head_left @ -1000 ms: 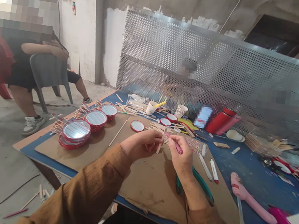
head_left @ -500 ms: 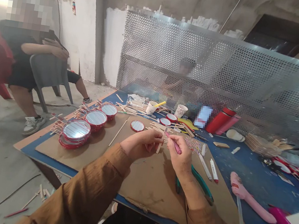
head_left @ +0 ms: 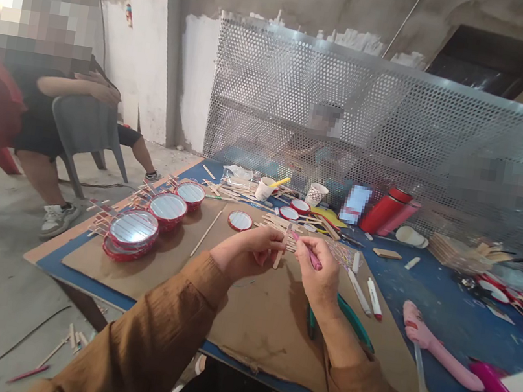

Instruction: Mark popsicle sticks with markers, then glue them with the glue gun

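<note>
My left hand (head_left: 254, 247) is closed on a small wooden stick (head_left: 277, 261), held upright above the cardboard. Just to its right, my right hand (head_left: 321, 272) grips a pink pen (head_left: 313, 259), its tip near the stick with a small gap between. Green-handled pliers (head_left: 354, 322) lie partly under my right wrist. Beyond my left hand sits a small round red-rimmed piece (head_left: 240, 220). Several similar red-rimmed drums (head_left: 133, 228) with sticks stand in a row at the left. White markers (head_left: 374, 298) lie to the right of my right hand.
Cardboard (head_left: 270, 335) covers part of the blue table (head_left: 453, 342). Paper cups (head_left: 265, 189), loose sticks and a red bottle (head_left: 386, 211) stand at the back. A pink glue gun (head_left: 439, 353) lies at right. A person (head_left: 49, 131) sits at left; another shows behind the perforated panel (head_left: 267, 92).
My right hand has shifted slightly right with the pen, whose tip has drawn away from the stick. My left hand and its stick look unmoved.
</note>
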{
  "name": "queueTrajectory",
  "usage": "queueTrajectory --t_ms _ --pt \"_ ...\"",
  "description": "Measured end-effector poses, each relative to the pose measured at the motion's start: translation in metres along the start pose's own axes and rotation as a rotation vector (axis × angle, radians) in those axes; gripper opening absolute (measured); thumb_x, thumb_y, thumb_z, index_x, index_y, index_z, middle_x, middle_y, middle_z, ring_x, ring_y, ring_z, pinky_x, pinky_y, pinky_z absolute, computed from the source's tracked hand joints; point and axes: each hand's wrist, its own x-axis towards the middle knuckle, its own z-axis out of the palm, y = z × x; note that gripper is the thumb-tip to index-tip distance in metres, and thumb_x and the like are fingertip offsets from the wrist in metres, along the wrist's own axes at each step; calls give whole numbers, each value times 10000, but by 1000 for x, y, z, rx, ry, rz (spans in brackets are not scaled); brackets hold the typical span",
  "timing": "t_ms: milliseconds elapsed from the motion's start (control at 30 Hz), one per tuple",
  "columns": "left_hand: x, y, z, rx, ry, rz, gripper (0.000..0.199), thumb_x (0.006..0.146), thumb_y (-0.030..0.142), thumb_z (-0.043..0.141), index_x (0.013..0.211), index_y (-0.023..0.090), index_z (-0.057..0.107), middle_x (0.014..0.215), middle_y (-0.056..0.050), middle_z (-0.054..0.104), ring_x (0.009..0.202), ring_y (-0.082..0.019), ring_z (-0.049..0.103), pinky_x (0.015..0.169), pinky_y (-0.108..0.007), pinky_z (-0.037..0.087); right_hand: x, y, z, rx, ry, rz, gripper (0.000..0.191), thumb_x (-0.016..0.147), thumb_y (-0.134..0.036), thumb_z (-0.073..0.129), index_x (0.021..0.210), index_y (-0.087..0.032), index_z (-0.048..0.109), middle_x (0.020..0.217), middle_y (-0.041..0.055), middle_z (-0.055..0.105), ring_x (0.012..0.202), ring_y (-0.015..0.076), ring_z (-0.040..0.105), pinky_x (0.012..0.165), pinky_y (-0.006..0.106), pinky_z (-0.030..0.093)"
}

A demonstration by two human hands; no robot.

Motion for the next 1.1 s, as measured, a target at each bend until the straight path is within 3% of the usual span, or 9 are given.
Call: queueTrajectory --t_ms 433,1100 --pt "-2 1 2 -79 10 2 273 930 378 503 766 161 530 602 20 587 376 -53 434 414 -173 340 1 -3 -2 -29 -47 -33 215 868 -417 574 875 -218 653 712 24 724 630 176 686 621 279 522" --pt "-5 11 -1 -55 -27 -43 339 911 462 552 743 168 543 592 14 596 386 -67 445 426 -194 358 1 -3 0 3 -62 -41 207 871 -414 572 903 -226 652 776 34 737 663 181 692 647 293 545"
